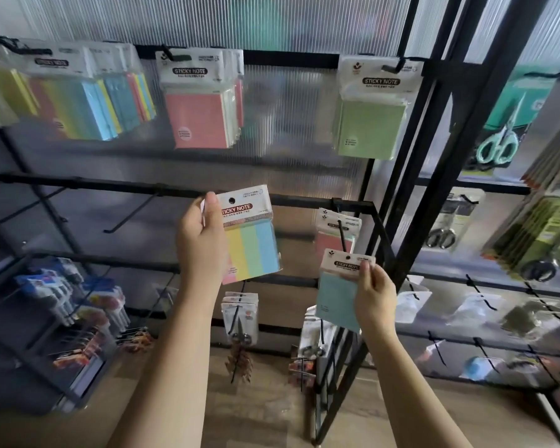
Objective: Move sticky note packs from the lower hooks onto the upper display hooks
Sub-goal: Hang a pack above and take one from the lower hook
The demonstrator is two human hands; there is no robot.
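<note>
The right hand [374, 294] is nearest to the camera, and its fingers pinch the white header card of a blue sticky note pack [337, 294]; the thumb lies on the front of the card and the other fingers are curled behind it, so the pack hangs down to the left of the fingers, free of any hook. The left hand [202, 240] is a little higher, and its fingers grip the left edge of a striped sticky note pack [251, 240] with yellow, green and blue bands; the thumb is pressed on the front beside the printed label and the other fingers are hidden behind the pack, which stands upright to the right of the thumb and is also off the hooks. Just above the right fingers, a lower hook [341, 232] comes out from the black rail, and a pink pack [332, 237] is hanging on it. Above and left of the left fingers, an empty lower hook [128, 218] points forward. Farther up, well above both hands, the upper row carries a green pack [369, 124] above the right fingers, a coral pack [199, 121] above the left fingers, and a group of many-coloured packs [88, 105] far to the left. To the right of the right fingers, behind the black frame post [434, 176], packaged scissors [498, 143] hang, partly blurred.
</note>
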